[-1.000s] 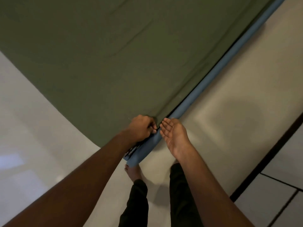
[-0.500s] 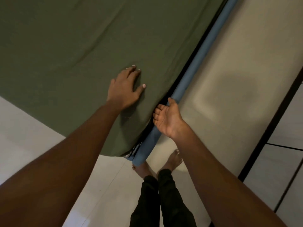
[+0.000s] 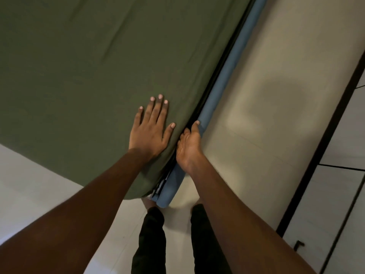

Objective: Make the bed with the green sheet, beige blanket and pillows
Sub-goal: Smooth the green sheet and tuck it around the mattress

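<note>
Your left hand (image 3: 151,131) lies flat on the one green sheet (image 3: 98,66), palm down, its fingers (image 3: 156,109) straight and close together with the thumb spread to the side. The cloth runs under them and on past their tips, and spreads wide to their left. Just beside that thumb the sheet drops over the edge of the bed. There your right hand (image 3: 187,145) is turned on its side, its fingers curled down into the dark gap between the sheet's edge and the single blue rail (image 3: 229,72). Its thumb (image 3: 194,127) rests along the rail. The fingertips are hidden in that gap, so you cannot tell whether they pinch the cloth or only press against it. The sheet touches both hands — under the left, against the knuckles of the right. Behind your wrists the sheet's rounded corner hangs over the end of the rail. Count two hands, one sheet, one rail and two dark trouser legs (image 3: 151,244) on the pale floor (image 3: 266,125). Well to the right of your right hand stand pale cupboard doors (image 3: 339,204) with dark frames.
</note>
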